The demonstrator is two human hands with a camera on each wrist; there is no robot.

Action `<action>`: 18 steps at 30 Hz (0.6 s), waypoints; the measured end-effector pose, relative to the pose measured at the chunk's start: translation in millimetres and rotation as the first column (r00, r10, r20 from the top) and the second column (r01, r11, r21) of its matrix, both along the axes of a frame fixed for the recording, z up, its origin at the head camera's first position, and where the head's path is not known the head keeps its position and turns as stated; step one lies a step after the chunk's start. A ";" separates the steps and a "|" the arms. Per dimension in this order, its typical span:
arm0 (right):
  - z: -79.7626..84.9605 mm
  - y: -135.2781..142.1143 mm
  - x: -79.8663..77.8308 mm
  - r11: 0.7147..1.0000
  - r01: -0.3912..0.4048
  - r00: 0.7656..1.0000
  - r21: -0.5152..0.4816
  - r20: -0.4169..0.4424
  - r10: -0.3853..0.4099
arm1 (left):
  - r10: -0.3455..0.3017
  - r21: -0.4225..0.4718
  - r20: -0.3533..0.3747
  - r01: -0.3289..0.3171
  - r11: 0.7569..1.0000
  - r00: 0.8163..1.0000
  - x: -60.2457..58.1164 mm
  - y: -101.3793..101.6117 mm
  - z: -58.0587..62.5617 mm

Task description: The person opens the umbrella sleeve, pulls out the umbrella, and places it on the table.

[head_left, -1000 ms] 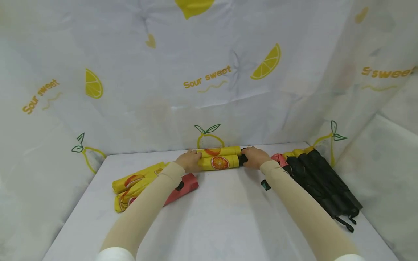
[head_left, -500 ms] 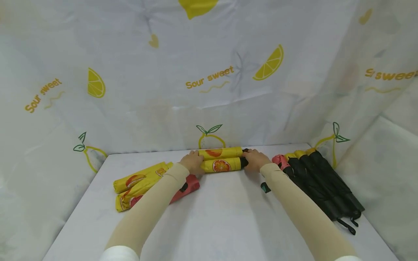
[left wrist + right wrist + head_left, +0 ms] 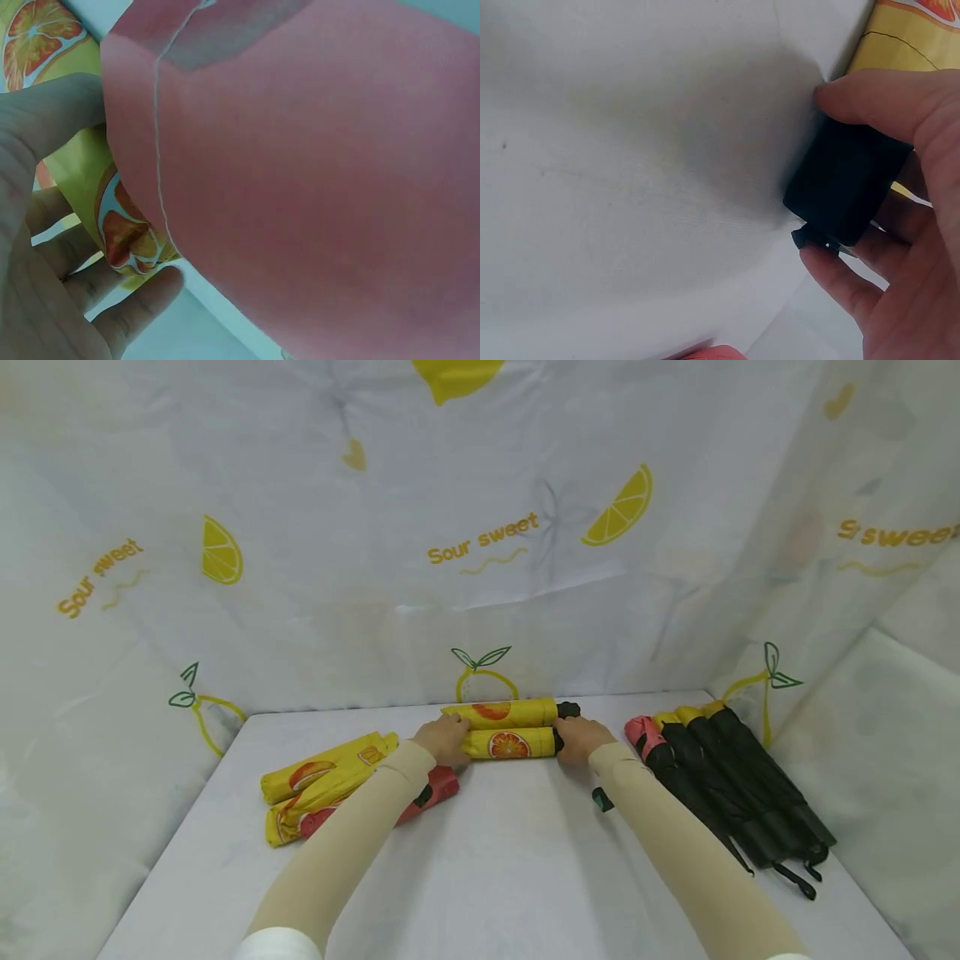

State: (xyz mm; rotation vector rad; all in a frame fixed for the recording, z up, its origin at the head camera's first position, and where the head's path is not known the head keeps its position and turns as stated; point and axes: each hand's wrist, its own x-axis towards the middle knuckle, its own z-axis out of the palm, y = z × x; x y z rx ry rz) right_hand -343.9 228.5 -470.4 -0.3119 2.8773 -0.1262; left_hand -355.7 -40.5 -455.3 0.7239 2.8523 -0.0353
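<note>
In the head view two folded umbrellas with yellow fruit-printed covers lie side by side at the back of the table. My left hand holds the left end of the front yellow umbrella; in the left wrist view its thumb and fingers bend around the printed cover. At the other end, my right hand grips the umbrella's black handle between thumb and fingers. The back yellow umbrella lies just behind, its black end showing past my right hand.
At left lie more yellow fruit-printed umbrellas and a pink one, partly hidden by my left sleeve. Several black folded umbrellas with yellow or pink ends lie in a row at right. A printed white cloth hangs behind the table.
The front yellow umbrella has come slightly nearer, away from the back one. My right hand has shifted nearer and a little left with it, so the back umbrella's black end shows more.
</note>
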 end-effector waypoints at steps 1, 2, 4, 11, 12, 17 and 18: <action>0.1 0.0 0.4 1.000 -0.009 1.000 0.014 -0.005 0.009 | -0.005 -0.004 -0.003 0.005 1.000 1.000 0.5 0.7 -0.1; 0.1 0.1 0.8 1.000 -0.017 1.000 0.025 -0.011 0.017 | -0.012 -0.011 -0.011 0.011 1.000 1.000 1.2 1.2 0.0; -0.2 0.5 0.9 0.999 -0.022 1.000 0.033 -0.015 0.022 | -0.024 -0.032 -0.028 0.024 0.999 0.999 3.1 1.5 0.1; -0.8 5.0 2.1 1.000 -0.015 0.999 0.006 -0.030 0.015 | -0.075 -0.077 -0.081 0.069 0.995 0.994 5.8 0.0 0.7; -0.8 6.4 2.5 1.000 -0.017 0.999 0.002 -0.032 0.018 | -0.082 -0.079 -0.083 0.075 0.994 0.993 5.3 0.0 0.7; 4.8 11.7 6.5 0.998 -0.019 1.000 -0.059 -0.021 0.018 | -0.112 -0.053 -0.104 0.107 0.993 0.988 3.8 0.3 3.7; 7.0 12.9 7.3 0.997 -0.017 1.000 -0.072 -0.018 0.016 | -0.113 -0.039 -0.100 0.109 0.993 0.989 4.0 0.4 5.2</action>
